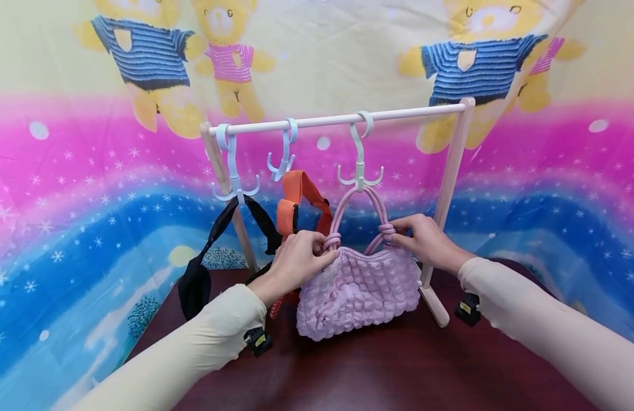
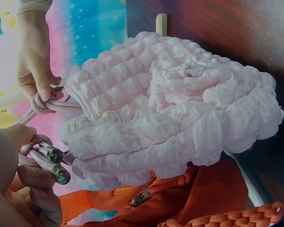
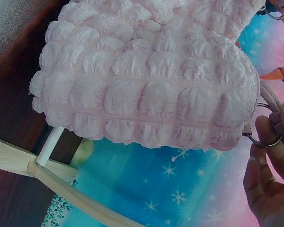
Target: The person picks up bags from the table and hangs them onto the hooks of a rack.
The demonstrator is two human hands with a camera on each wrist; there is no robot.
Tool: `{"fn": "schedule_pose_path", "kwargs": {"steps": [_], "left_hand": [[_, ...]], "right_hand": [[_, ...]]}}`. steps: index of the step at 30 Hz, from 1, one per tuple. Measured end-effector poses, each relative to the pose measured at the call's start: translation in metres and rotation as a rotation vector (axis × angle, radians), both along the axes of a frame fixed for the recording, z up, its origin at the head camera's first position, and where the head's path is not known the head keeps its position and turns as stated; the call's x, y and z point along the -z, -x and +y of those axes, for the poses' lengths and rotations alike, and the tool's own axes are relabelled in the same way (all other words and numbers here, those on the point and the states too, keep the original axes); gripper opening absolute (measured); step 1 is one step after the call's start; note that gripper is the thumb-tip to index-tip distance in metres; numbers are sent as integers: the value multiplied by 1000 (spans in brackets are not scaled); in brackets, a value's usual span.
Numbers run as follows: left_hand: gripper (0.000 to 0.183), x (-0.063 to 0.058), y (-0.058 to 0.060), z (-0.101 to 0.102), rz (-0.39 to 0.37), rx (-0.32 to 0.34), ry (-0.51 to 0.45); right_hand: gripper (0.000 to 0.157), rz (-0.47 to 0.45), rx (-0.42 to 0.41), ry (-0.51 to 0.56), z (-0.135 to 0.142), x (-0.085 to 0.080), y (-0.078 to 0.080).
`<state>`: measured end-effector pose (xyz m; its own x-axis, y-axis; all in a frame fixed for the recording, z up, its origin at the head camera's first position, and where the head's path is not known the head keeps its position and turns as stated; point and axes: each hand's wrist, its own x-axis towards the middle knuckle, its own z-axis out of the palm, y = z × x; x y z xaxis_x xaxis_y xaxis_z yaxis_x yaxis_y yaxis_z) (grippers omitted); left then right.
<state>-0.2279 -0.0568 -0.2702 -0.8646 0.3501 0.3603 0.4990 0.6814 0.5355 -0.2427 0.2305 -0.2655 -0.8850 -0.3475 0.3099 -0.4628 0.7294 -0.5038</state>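
Observation:
A puffy pink handbag (image 1: 358, 294) hangs by its looped cord handle (image 1: 380, 205) from a pale green hook (image 1: 360, 165). My left hand (image 1: 298, 257) pinches the knotted base of the handle on the left. On the other side, my right hand (image 1: 424, 237) grips the matching knot. Metal-tipped cord ends (image 2: 57, 165) show between the left fingers in the left wrist view. A metal ring (image 3: 267, 141) lies by the right fingertips in the right wrist view. The bag's bottom is just above or at the table; I cannot tell which.
A wooden rack (image 1: 317, 122) carries two light blue hooks, one at the left end (image 1: 234, 171) and one nearby (image 1: 283, 154). A black bag (image 1: 196, 285) hangs left, and an orange bag (image 2: 217, 184) is behind my left hand. Below is a dark red table (image 1: 378, 371).

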Motion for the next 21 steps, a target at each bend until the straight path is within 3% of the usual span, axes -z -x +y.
{"fn": "schedule_pose_path", "kwargs": {"steps": [21], "left_hand": [[28, 1, 4, 2, -4, -15, 40]], "right_hand": [[26, 10, 6, -51, -5, -2, 7]]}}
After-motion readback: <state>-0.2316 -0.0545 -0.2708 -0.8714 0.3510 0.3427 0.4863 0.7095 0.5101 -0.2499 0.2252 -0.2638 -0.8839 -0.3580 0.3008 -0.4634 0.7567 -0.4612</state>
